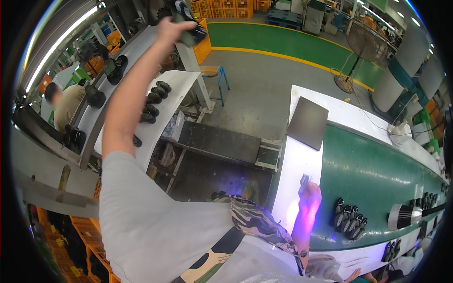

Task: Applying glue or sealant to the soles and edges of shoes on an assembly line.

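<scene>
My left arm reaches up to the far left, across the rack of shoes. At its end, my left hand (171, 32) is closed on a dark shoe (193, 36), whose far part blurs into the machinery behind. On the right, over the white table edge (286, 188), my right hand (310, 195) pinches a small grey object (304, 179); its kind is too small to make out. Violet light falls on that hand and wrist. Beside it, several dark shoe pieces (349, 219) lie in a row on the green belt (351, 174).
Dark shoes (96, 96) stand along a sloping rail at left; others (153, 98) sit on a white shelf (175, 84). A dark board (308, 123) lies on the table. A lamp (405, 217), fan (365, 40), stool (211, 71), and seated person (68, 106) are around. Another person's hand (354, 275) shows lower right.
</scene>
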`<state>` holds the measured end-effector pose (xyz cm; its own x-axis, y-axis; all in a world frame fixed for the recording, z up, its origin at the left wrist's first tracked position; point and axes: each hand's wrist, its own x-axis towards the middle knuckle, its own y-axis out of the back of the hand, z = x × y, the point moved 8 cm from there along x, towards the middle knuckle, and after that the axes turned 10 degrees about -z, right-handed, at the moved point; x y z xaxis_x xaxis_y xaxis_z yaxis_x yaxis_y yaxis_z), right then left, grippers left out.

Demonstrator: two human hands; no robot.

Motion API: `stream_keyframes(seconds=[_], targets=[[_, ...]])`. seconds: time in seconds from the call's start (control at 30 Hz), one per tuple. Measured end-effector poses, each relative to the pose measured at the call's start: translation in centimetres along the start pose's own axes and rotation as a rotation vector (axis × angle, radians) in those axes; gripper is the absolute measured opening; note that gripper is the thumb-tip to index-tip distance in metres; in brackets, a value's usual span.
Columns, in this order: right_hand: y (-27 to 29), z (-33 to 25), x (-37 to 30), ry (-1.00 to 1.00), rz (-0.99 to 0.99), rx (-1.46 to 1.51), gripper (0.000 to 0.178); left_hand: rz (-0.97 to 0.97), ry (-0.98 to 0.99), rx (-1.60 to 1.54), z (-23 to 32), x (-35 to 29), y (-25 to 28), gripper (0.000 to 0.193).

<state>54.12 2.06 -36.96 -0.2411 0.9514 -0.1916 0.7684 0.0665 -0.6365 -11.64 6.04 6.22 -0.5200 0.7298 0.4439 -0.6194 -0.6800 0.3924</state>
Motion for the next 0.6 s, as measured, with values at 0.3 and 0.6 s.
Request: stream_keyframes(seconds=[0.3,0.6], targets=[[4.9,-1.0,-5.2,0.017,0.226,0.084,0.007,-0.144,0.478,0.760,-10.5,10.2,16.2,0.051],[8.9,-0.3,-9.2,0.069,0.255,0.134,0.021,-0.276,-0.113,1.345,-5.5,9.6,-3.1,0.070]])
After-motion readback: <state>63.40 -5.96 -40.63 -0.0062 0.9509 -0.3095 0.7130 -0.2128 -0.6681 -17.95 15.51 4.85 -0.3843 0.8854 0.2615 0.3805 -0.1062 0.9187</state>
